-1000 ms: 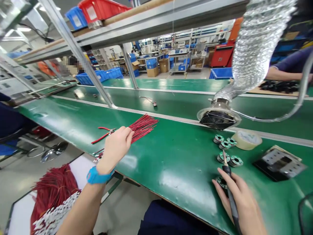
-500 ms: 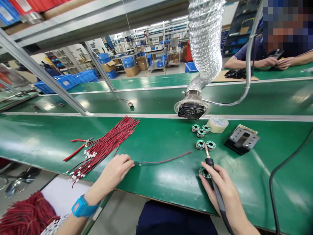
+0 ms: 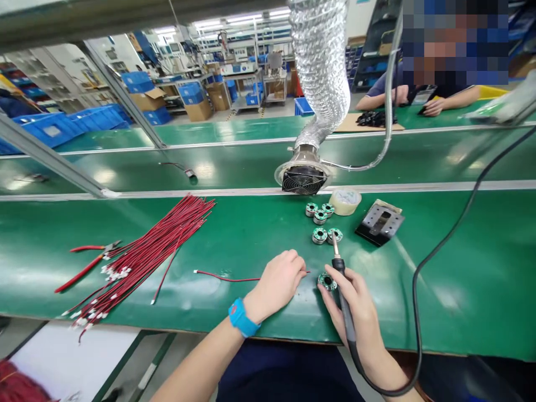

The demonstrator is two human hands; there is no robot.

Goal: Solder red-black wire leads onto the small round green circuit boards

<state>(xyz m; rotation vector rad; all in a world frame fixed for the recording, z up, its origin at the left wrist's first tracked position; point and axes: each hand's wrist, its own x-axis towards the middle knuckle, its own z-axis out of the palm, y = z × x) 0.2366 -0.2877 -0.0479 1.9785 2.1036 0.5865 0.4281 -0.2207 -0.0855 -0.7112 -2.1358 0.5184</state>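
Note:
My left hand (image 3: 280,280) pinches a thin red wire (image 3: 234,278) near its right end, just left of my right hand. The wire trails left over the green bench, with a white connector at its far end. In my right hand (image 3: 360,307) is a soldering iron (image 3: 347,315), its tip pointing away from me. The thumb and fingers of that same hand also hold a small ring-shaped part with a green circuit board (image 3: 327,281). Several similar ring parts (image 3: 319,235) stand beyond the iron's tip.
A bundle of red wires (image 3: 157,237) lies left, beside red-handled cutters (image 3: 84,273). Behind the ring parts are a tape roll (image 3: 345,201) and a dark metal block (image 3: 379,221). A fan on a foil duct (image 3: 304,177) hangs overhead. Across the bench sits a person (image 3: 377,97).
My left hand has moved right along the wire, from its left end to its right end, close to my right hand. My right hand keeps the iron and ring part. The view has shifted right.

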